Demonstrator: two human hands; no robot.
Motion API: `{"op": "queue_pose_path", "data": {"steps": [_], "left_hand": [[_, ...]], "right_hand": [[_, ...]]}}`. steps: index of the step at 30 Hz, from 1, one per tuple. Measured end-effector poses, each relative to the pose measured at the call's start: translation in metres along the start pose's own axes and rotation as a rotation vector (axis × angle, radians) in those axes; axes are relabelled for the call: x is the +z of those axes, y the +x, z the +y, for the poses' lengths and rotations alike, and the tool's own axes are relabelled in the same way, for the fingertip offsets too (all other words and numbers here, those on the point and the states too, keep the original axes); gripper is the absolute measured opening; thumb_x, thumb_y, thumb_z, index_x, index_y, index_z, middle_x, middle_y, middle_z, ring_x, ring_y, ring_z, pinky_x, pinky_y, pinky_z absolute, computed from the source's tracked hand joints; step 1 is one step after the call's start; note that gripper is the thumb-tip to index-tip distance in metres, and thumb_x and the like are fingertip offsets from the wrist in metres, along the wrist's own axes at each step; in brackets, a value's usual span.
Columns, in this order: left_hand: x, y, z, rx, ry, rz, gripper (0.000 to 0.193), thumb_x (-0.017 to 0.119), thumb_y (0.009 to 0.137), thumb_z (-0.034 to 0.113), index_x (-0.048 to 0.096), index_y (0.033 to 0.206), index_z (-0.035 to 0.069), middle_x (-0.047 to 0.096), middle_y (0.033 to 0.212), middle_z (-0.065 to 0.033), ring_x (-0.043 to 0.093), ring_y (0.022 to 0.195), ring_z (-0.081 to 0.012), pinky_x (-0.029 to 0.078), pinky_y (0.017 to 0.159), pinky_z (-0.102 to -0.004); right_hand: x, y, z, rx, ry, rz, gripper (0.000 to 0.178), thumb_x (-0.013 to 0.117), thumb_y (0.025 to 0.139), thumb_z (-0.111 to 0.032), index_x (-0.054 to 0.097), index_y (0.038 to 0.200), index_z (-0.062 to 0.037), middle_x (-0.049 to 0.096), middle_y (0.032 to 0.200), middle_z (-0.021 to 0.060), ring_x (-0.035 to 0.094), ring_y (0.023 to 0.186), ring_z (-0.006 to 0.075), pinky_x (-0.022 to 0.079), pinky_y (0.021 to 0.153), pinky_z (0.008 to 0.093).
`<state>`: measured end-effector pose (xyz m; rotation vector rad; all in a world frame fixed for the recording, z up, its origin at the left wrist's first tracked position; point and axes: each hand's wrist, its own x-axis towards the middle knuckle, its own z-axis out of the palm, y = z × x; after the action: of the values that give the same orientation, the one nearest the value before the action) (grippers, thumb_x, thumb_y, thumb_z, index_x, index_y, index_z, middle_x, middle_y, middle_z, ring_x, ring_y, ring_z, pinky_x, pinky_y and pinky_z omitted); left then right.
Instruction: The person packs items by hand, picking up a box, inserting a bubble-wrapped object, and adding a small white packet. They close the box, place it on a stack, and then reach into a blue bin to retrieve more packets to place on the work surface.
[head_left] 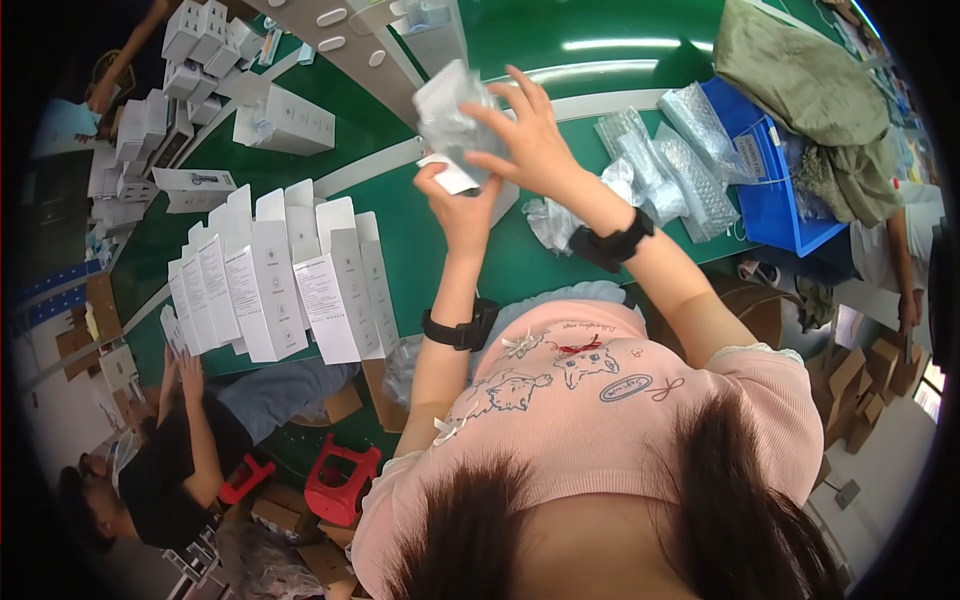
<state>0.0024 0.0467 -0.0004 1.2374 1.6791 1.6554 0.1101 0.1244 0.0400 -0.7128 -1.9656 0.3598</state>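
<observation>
At twelve o'clock, the person's left hand is curled round a white box; right hand spread at blurred clear packet, grip indeterminable

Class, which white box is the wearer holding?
The box in the left grip, just below the blurred clear package; the other white boxes are all apart from that grip.
</observation>
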Motion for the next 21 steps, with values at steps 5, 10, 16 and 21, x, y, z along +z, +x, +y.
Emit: {"op": "queue_pose_path", "data": {"steps": [5, 10, 16, 21], "left_hand": [[-0.035, -0.020, -0.025, 0.130, 0.014, -0.117, 0.067, 0.079, 0.060, 0.009, 0.024, 0.099, 0.009, 0.035, 0.126, -0.0242, 0.045, 0.109, -0.0351, 0.038, 0.090, -0.0399], [-0.052, -0.035, -0.015, 0.103, 0.061, -0.163, 0.072, 0.079, 0.059, 0.011, 0.025, 0.106, 0.009, 0.035, 0.126, -0.0240, 0.043, 0.111, -0.0336, 0.036, 0.092, -0.0395], [-0.065, -0.032, 0.027, 0.222, 0.283, -0.187, 0.054, 0.074, 0.064, 0.011, 0.045, 0.108, 0.007, 0.039, 0.124, -0.0187, 0.049, 0.105, -0.0307, 0.040, 0.086, -0.0367], [-0.076, -0.027, 0.034, 0.163, 0.413, -0.209, 0.018, 0.069, 0.067, 0.006, 0.060, 0.082, 0.001, 0.051, 0.113, -0.0149, 0.059, 0.080, -0.0244, 0.045, 0.068, -0.0300]], "right_hand": [[-0.031, -0.061, 0.018, 0.262, 0.269, -0.294, 0.039, 0.069, 0.066, -0.015, 0.058, 0.104, -0.0091, 0.047, 0.115, 0.0085, 0.040, 0.110, 0.0313, 0.034, 0.092, 0.0439], [-0.018, -0.113, 0.026, 0.263, -0.074, -0.788, 0.026, 0.068, 0.068, -0.018, 0.062, 0.093, -0.0105, 0.051, 0.106, 0.0064, 0.041, 0.108, 0.0287, 0.034, 0.093, 0.0442], [-0.027, -0.107, 0.007, -0.012, -0.177, -0.810, 0.014, 0.066, 0.068, -0.010, 0.061, 0.081, -0.0044, 0.054, 0.102, 0.0077, 0.049, 0.100, 0.0299, 0.040, 0.089, 0.0381], [-0.051, -0.053, -0.023, 0.559, 0.509, -0.573, 0.014, 0.065, 0.069, -0.005, 0.060, 0.083, -0.0045, 0.057, 0.097, 0.0088, 0.056, 0.088, 0.0291, 0.047, 0.077, 0.0357]]}}
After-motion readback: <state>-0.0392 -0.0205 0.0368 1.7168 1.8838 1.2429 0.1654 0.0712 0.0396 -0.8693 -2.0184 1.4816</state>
